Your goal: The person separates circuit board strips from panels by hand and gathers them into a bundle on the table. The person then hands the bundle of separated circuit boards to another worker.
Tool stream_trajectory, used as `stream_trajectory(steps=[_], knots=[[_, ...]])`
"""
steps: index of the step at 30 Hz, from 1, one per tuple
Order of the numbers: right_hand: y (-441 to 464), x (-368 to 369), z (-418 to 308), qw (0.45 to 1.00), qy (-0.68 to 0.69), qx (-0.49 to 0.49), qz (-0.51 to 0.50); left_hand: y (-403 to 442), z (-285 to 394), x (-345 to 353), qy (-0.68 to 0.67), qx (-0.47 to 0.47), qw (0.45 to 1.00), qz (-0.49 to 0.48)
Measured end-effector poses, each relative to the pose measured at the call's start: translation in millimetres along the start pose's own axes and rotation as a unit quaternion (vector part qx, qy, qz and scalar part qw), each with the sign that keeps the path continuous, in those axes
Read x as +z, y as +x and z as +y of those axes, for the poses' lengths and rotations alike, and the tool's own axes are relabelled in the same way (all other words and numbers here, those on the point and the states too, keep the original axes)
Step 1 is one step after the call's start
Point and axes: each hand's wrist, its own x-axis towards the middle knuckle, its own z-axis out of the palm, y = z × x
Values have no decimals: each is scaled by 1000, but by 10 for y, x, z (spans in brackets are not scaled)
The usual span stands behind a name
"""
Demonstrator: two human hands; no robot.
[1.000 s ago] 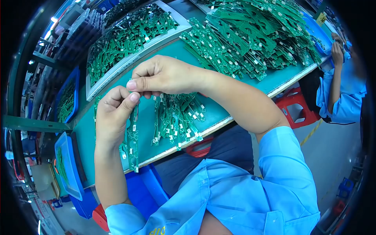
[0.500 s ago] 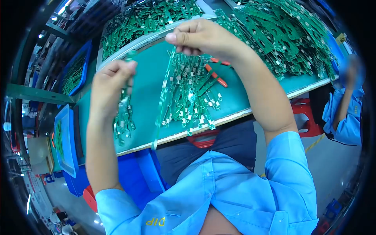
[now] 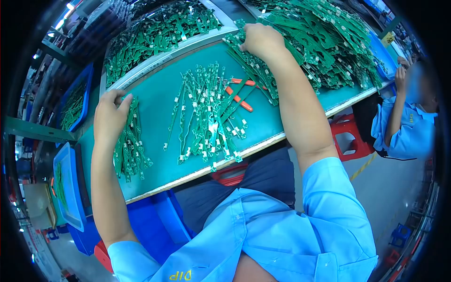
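Observation:
My left hand (image 3: 112,113) is at the top of a small bundle of green circuit strips (image 3: 134,152) on the left of the green mat; thumb and fingers are slightly bent, and whether they grip a strip is hidden. My right hand (image 3: 263,41) reaches to the near left edge of the large heap of green boards (image 3: 319,51), with its fingertips partly hidden among them. Between my hands lies a loose pile of narrow green strips (image 3: 206,113) with small white connectors. Red-handled pliers (image 3: 241,99) lie open beside that pile, partly under strips.
A pale-framed tray (image 3: 176,47) full of green pieces stands at the back left. Blue trays (image 3: 75,188) with strips are at the far left. Blue bins (image 3: 155,221) stand below the table edge. At the right a co-worker in a blue shirt (image 3: 404,122) is near a red stool (image 3: 350,136).
My hands have moved apart. The right one left the middle pile, where a long strip hung from it, and reached the large heap. My left hand came down to the left bundle.

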Motion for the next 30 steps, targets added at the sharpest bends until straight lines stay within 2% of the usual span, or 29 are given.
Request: stream_trajectory(steps=[2,3,4,6,7,9,10,12,15,17,18,19,21,24,25,26,29,30], knots=[[23,-15,-11,999,-10,10,-33,-182,471,-136,-166,33,985,-13],[23,1,10,1000,-9,6,-22,-333,756,-234,-264,49,963,-29],[35,25,31,1000,-8,-1,-11,-507,1055,-393,-307,78,947,-60],[49,61,23,1000,6,-1,-10,-741,1397,-663,-301,178,931,-106],[62,72,32,1000,18,-10,-8,-836,1507,-745,-283,261,916,-117],[106,141,149,996,40,-69,43,-937,1654,-785,-249,374,884,-131],[228,63,180,994,73,-68,49,-978,1689,-781,-232,414,872,-122],[178,98,228,987,152,-42,29,-1030,1717,-695,-210,466,851,-117],[159,1,238,964,258,-54,31,-1049,1729,-591,-198,504,835,-100],[183,-45,228,920,387,-66,8,-1019,1706,-527,-206,507,833,-86],[71,-172,118,902,429,-52,-14,-981,1675,-503,-211,498,837,-77],[127,-202,170,863,491,-97,-67,-914,1650,-457,-222,479,847,-67],[-103,-327,-21,841,523,-123,-65,-721,1502,-325,-259,405,876,-37],[-327,-308,-330,704,688,-148,-99,-404,1191,7,-379,164,910,-45],[-381,-325,-445,654,731,-146,-128,-303,1113,76,-435,70,895,-72],[-504,-392,-544,637,736,-172,-152,-298,1146,21,-448,31,887,-110],[-637,-337,-687,615,756,-159,-156,-194,1152,61,-501,-8,849,-166],[-699,-359,-730,585,781,-150,-158,-166,1152,107,-540,-1,832,-126]])
